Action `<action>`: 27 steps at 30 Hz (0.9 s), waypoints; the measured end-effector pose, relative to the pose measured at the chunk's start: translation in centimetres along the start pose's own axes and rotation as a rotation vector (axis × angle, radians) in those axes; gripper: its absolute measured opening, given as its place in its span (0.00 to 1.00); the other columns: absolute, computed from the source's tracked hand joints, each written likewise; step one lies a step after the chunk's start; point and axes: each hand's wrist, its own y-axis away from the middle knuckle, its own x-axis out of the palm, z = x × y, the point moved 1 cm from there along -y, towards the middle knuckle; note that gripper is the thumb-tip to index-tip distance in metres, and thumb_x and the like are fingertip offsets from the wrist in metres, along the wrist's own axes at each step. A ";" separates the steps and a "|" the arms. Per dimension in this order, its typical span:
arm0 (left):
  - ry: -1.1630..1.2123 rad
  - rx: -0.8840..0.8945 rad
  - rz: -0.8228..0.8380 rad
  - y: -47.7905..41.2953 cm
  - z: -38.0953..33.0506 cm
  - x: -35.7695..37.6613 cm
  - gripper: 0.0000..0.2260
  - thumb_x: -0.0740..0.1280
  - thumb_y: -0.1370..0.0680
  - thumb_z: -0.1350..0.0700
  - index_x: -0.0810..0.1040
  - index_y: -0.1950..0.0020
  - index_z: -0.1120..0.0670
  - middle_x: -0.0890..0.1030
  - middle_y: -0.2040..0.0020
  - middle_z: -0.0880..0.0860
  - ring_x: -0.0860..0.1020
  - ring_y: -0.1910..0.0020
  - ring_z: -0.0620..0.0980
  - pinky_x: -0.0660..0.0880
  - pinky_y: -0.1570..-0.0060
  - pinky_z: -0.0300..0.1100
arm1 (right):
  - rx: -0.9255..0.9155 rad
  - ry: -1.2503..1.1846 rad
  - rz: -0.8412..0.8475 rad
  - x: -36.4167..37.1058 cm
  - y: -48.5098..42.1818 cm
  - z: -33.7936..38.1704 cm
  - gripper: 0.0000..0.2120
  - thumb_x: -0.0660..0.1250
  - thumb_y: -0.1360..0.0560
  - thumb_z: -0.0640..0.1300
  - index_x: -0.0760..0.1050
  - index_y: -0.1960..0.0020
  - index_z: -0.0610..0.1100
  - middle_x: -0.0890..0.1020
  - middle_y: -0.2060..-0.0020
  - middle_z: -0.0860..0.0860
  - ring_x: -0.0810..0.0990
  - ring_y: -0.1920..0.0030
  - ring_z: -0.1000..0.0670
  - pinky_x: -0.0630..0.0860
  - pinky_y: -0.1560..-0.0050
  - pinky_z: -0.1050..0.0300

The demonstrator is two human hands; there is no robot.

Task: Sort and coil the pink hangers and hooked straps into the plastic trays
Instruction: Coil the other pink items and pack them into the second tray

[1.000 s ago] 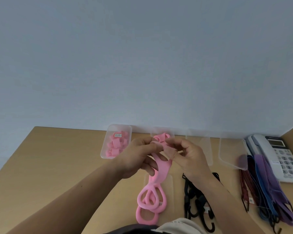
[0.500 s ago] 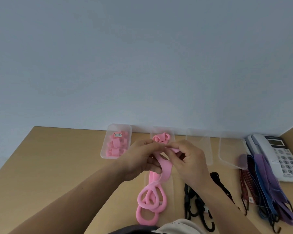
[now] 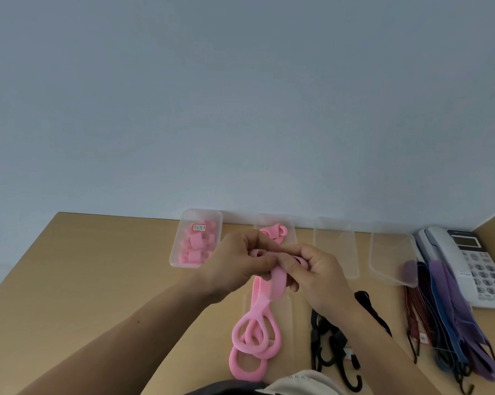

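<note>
My left hand (image 3: 240,263) and my right hand (image 3: 316,273) meet over the desk, both pinching the top end of a pink hanger strap (image 3: 276,283), which is bent over between the fingers. Its loop end (image 3: 255,340) hangs down onto other pink hangers (image 3: 247,366) near the front edge. A clear tray (image 3: 196,238) at the back left holds several coiled pink hangers. The second tray (image 3: 289,223) holds one coiled pink piece (image 3: 273,232). Black hooked straps (image 3: 334,354) lie to the right of my right wrist.
Two more clear trays (image 3: 334,246) (image 3: 389,255) stand at the back right. Red, blue and purple hooked straps (image 3: 451,317) lie beside a white desk phone (image 3: 468,260). A wall backs the wooden desk (image 3: 84,280).
Both hands have drawn closer together and lower, folding the strap's top end over; the free length below is shorter and the loop end has risen slightly.
</note>
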 end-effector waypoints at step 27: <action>0.189 -0.164 0.018 0.4 0.8 -0.3 0.05 0.72 0.25 0.64 0.77 0.56 0.59 0.82 0.61 0.61 0.79 0.65 0.55 0.78 0.65 0.42 | -0.113 0.103 -0.113 -0.1 0.8 -0.2 0.09 0.73 0.28 0.33 0.83 0.53 0.44 0.85 0.58 0.50 0.84 0.56 0.52 0.79 0.55 0.62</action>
